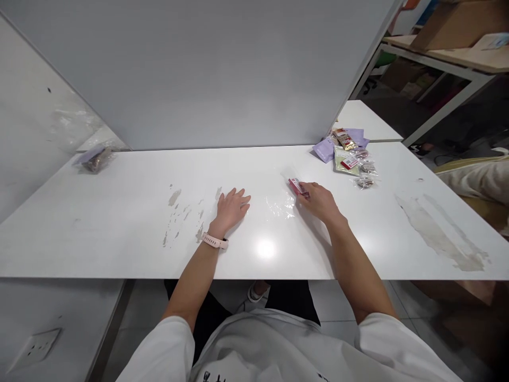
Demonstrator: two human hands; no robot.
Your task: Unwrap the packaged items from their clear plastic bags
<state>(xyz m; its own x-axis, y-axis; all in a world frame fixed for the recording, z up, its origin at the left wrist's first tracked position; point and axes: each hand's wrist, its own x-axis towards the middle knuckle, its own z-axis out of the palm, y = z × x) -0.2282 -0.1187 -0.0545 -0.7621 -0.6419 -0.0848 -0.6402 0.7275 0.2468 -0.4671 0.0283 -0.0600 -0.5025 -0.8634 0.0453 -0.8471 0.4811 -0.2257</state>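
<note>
My left hand [231, 208] lies flat on the white table [119, 223], fingers stretched out and holding nothing; a pink band sits on its wrist. My right hand [319, 200] is closed on a small red packet [296, 187] that rests inside a clear plastic bag [281, 204] lying on the table between my hands. The bag is see-through and hard to trace at its edges.
A pile of small packets [350, 155], purple, green and red ones, lies at the back right of the table. A clear bag of dark items [95, 158] sits at the back left. A grey partition [222, 74] stands behind the table. Scuffed patches mark the tabletop.
</note>
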